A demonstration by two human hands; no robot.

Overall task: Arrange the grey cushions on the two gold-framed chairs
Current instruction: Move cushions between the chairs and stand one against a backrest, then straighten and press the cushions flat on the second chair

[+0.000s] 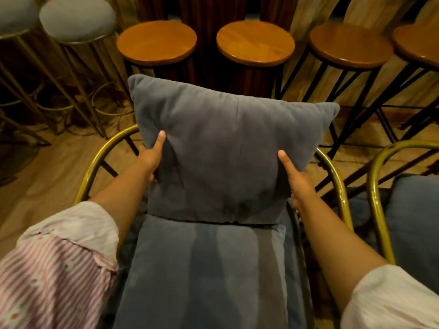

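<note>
The square grey velvet back cushion [223,150] was held upright against the back of the nearer gold-framed chair [95,167], its lower edge touching the rear of the grey padded seat cushion [204,269]. It was gripped at both side edges: the left hand [152,157] was clamped on its left edge and the right hand [297,179] on its right edge, each with a thumb pressed flat on the front face and the remaining fingers hidden behind the fabric. The cushion therefore lay between the two hands, pinched front to back rather than merely steadied. Its top edge appeared tilted, the left corner standing higher than the right. The step would probably be done best if the cushion were levelled, centred between the curved gold arms, and its bottom edge seated into the crease behind the seat cushion before the grip was eased, since a soft cushion let go off-centre could be expected to slump sideways. To the right of that chair, a second gold-framed chair [373,186] with a grey cushion [413,222] on it was partly visible; its arrangement could not be judged.
</note>
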